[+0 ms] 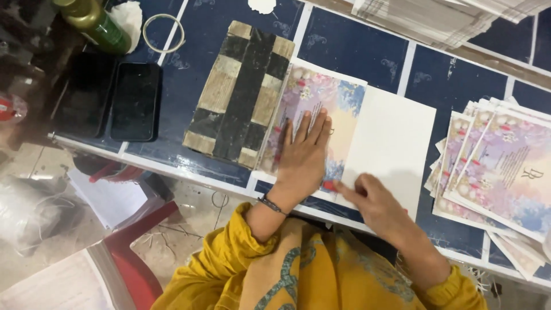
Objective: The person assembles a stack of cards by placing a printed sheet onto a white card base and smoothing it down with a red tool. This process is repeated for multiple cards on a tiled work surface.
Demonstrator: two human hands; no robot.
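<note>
Yellow sleeves fill the bottom of the view, and from them both hands reach onto the blue-tiled desk point(367, 51); the left hand point(303, 156) lies flat, fingers spread and grip open, pressing down on a floral printed card point(336, 109) that sits just right of a striped block point(241, 95) wrapped in dark tape; the card's left edge touches that block. The right hand point(373, 198) has its fingertips curled at the card's lower right corner, where it meets a plain white sheet point(396, 143) that lies beside and partly under it; whether that grip pinches the corner or only presses on it I cannot tell. A fanned pile of matching printed cards point(499, 166) waits to the right, well apart from both hands; two dark phones point(135, 100), a green bottle point(97, 23) and a ring of tape point(163, 33) lie to the left. As a judgement: if the flat hand eases off, the card could slide out of line with the white sheet; a hard pinch at the corner could crease it.
</note>
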